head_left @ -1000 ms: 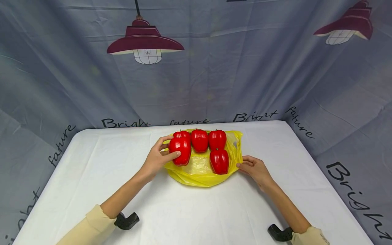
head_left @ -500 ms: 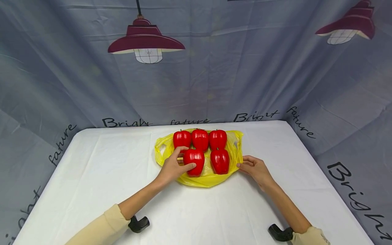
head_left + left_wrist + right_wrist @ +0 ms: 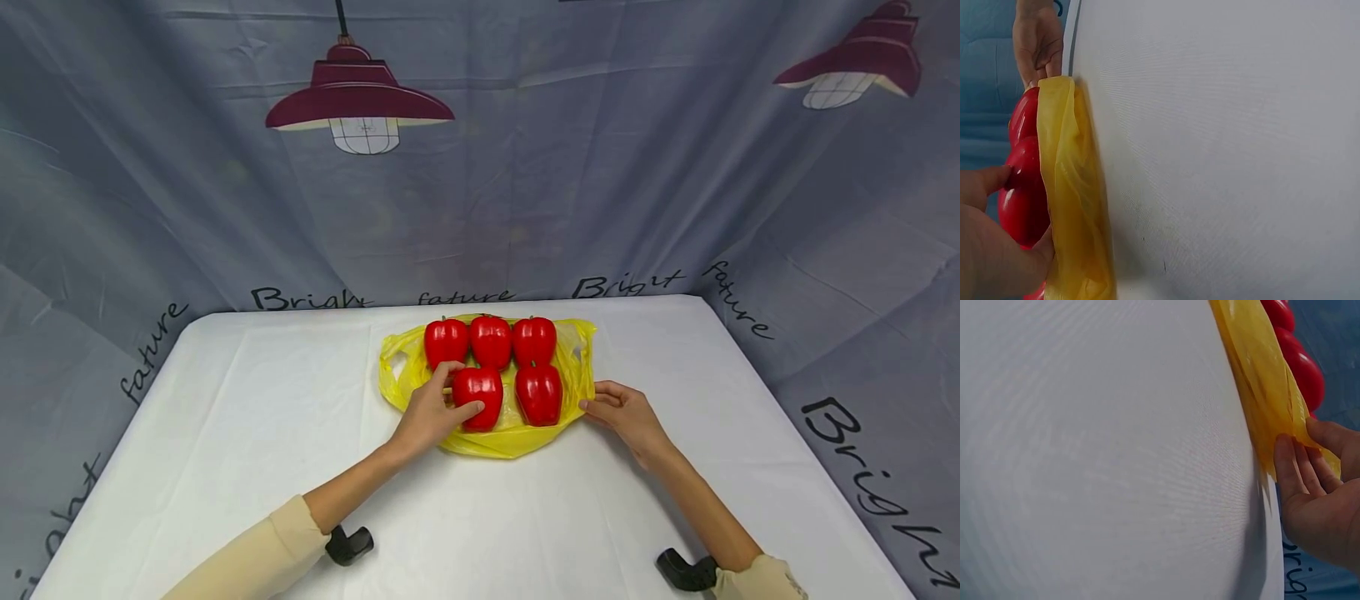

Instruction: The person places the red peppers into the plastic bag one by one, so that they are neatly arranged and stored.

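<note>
In the head view my left hand (image 3: 430, 417) grips a red bell pepper (image 3: 480, 393) at the front left of a yellow plastic bag (image 3: 512, 444), thumb on its near side and fingers at its far left. The right hand (image 3: 630, 419) pinches the bag's right edge between thumb and fingers; the right wrist view shows this thumb (image 3: 1329, 434) on the plastic. Beside the held pepper stands another red bell pepper (image 3: 538, 394). Three more line up behind: left pepper (image 3: 447, 342), middle pepper (image 3: 491, 340) and right pepper (image 3: 534, 340).
A white cloth (image 3: 480, 525) covers the table. Grey-blue curtains (image 3: 480, 208) with printed lamps and lettering hang behind and at both sides. The bag's handle loop (image 3: 390, 371) lies spread at the left. Black wrist mounts (image 3: 349, 546) sit at both sleeves.
My left hand has carried its pepper right and toward the front, from in front of the back-left pepper to beside the front-right one. The right hand has stayed on the bag's edge.
</note>
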The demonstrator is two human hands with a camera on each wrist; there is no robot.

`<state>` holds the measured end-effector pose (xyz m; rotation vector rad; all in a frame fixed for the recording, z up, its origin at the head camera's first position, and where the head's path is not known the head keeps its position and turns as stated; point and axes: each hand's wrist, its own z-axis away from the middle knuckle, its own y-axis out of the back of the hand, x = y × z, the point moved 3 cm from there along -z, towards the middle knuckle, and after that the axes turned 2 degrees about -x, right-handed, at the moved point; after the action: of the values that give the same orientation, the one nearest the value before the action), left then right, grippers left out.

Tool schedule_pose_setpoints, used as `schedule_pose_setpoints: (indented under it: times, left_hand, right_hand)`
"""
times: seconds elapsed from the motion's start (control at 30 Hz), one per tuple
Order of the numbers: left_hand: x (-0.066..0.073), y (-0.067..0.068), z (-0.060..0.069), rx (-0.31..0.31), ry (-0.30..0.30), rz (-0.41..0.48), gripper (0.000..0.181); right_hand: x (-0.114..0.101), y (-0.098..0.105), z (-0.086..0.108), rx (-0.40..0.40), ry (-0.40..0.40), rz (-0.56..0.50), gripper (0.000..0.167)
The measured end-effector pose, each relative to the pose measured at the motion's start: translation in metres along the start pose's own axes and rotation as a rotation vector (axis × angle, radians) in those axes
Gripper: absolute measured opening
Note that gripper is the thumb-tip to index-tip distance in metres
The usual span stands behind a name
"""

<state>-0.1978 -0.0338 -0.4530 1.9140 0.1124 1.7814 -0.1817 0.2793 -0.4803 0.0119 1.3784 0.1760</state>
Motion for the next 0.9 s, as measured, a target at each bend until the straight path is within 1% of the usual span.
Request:
schedule_pose_setpoints:
  times: [0.17, 0.3, 0.47, 0.7, 0.8, 0.83, 0.9]
  left_hand:
    - [0.0, -0.001, -0.002, -0.013, -0.003, -0.023, 0.056]
    - [0.002, -0.001, -0.003, -0.032, -0.021, -0.031, 0.057]
    - [0.003, 0.0, -0.003, -0.058, -0.043, -0.037, 0.06]
    - [0.006, 0.004, 0.0, -0.08, -0.028, -0.045, 0.067]
    - [0.008, 0.009, 0.004, -0.07, -0.01, -0.048, 0.067]
    - [0.009, 0.012, 0.006, -0.061, -0.008, -0.048, 0.066]
    - [0.011, 0.02, 0.01, -0.033, -0.027, -0.057, 0.065]
  right_hand:
    - [0.001, -0.001, -0.001, 0.001, 0.006, -0.012, 0.044]
    - [0.002, -0.001, -0.001, 0.002, 0.003, -0.024, 0.043]
    - [0.0, 0.0, -0.001, 0.001, -0.005, -0.013, 0.046]
    - [-0.003, 0.001, 0.002, -0.007, -0.011, 0.006, 0.049]
    - [-0.004, 0.003, 0.004, 0.004, -0.005, 0.049, 0.048]
    - [-0.004, 0.004, 0.005, 0.007, 0.002, 0.076, 0.047]
    - [-0.004, 0.007, 0.005, 0.009, 0.03, 0.162, 0.045]
